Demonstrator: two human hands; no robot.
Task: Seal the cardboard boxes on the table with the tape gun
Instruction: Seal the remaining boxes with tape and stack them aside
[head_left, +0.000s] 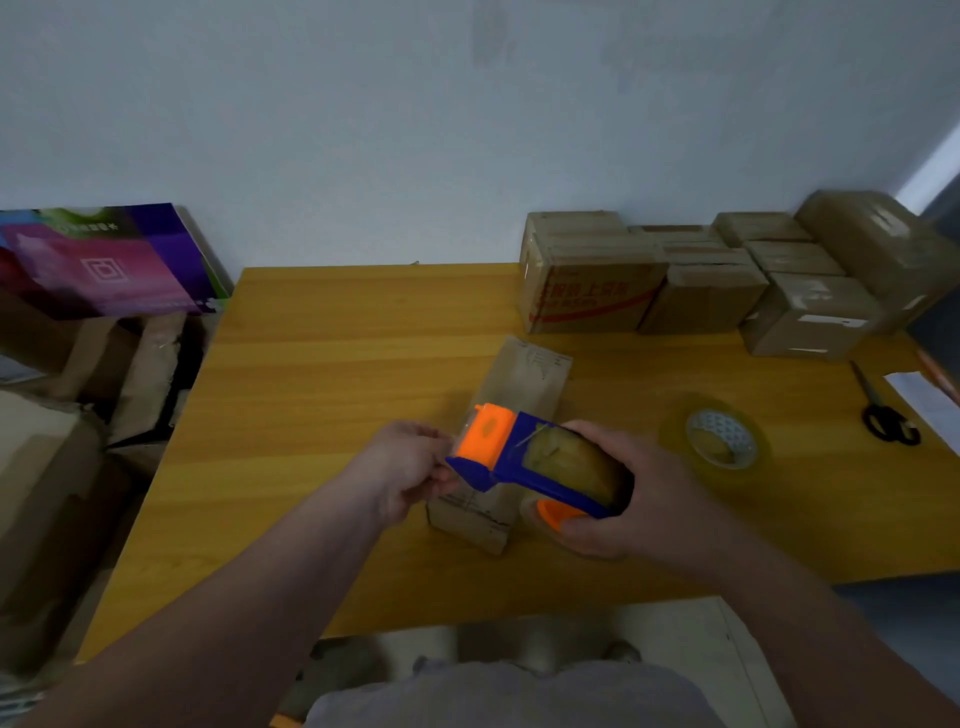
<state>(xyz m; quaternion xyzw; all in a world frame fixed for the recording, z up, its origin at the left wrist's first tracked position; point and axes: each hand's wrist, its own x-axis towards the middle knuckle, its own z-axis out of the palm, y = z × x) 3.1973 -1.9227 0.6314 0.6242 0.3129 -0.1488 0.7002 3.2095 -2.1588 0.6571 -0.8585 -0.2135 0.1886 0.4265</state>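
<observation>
Yellow wood table (337, 364) against pale wall (415, 130) — cardboard boxes (701, 291) (back right)

Both bare forearms reached forward and converged. The right hand (621, 493) curled around the body of the tape gun (511, 452), while the left hand (408, 467), fingers bent, pinched at its front end.

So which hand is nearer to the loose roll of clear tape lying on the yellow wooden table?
The right hand. It grips the blue and orange plastic tape gun just left of the roll; the left hand is farther left, at the gun's orange front.
</observation>
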